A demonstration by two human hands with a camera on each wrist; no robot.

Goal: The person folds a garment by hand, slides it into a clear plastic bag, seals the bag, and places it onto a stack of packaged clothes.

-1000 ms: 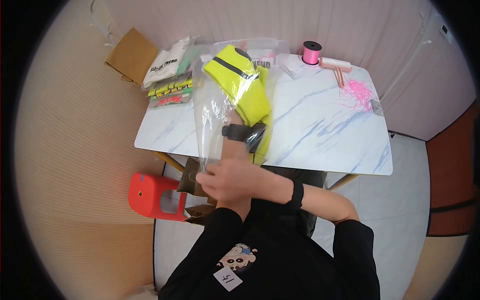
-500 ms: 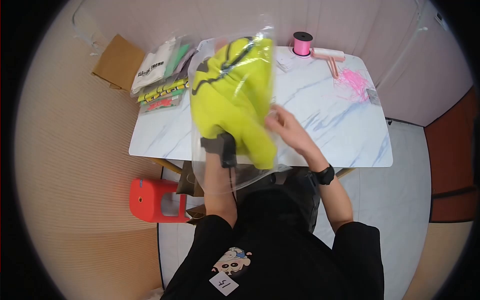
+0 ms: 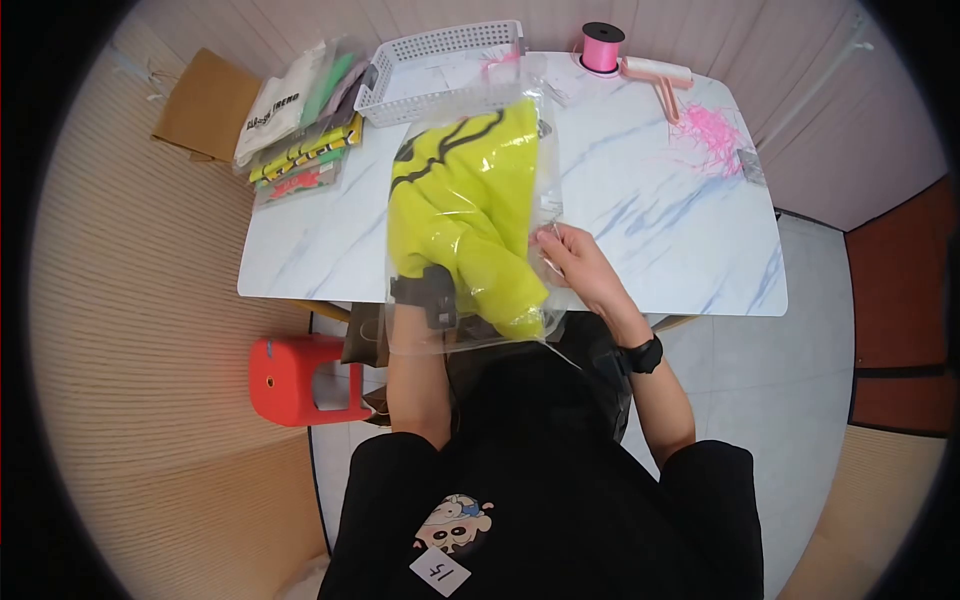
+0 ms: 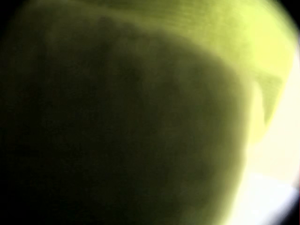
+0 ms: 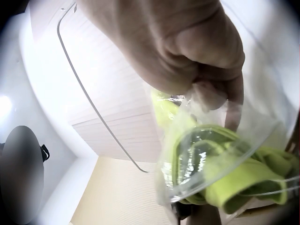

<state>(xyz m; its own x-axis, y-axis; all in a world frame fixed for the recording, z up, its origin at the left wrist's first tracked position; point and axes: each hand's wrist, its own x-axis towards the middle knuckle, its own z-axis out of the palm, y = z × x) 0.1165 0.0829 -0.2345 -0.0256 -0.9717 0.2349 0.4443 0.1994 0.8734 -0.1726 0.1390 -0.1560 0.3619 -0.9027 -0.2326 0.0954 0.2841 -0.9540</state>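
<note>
In the head view, at frame centre, a clear plastic bag (image 3: 470, 210) holding a yellow garment (image 3: 462, 215) with dark trim lies over the near edge of the marble bench (image 3: 660, 220). The left forearm runs up into the bag, so the left hand is hidden and its grip cannot be told. The left wrist view shows only blurred yellow cloth (image 4: 197, 56) filling the frame. The right hand (image 3: 575, 262) pinches the bag's right edge; the right wrist view shows its fingers (image 5: 220, 89) closed on crinkled plastic (image 5: 211, 164). At upper left, packets (image 3: 290, 130) show the letters "TREND". A tag (image 3: 441, 572) on the black shirt reads "14".
</note>
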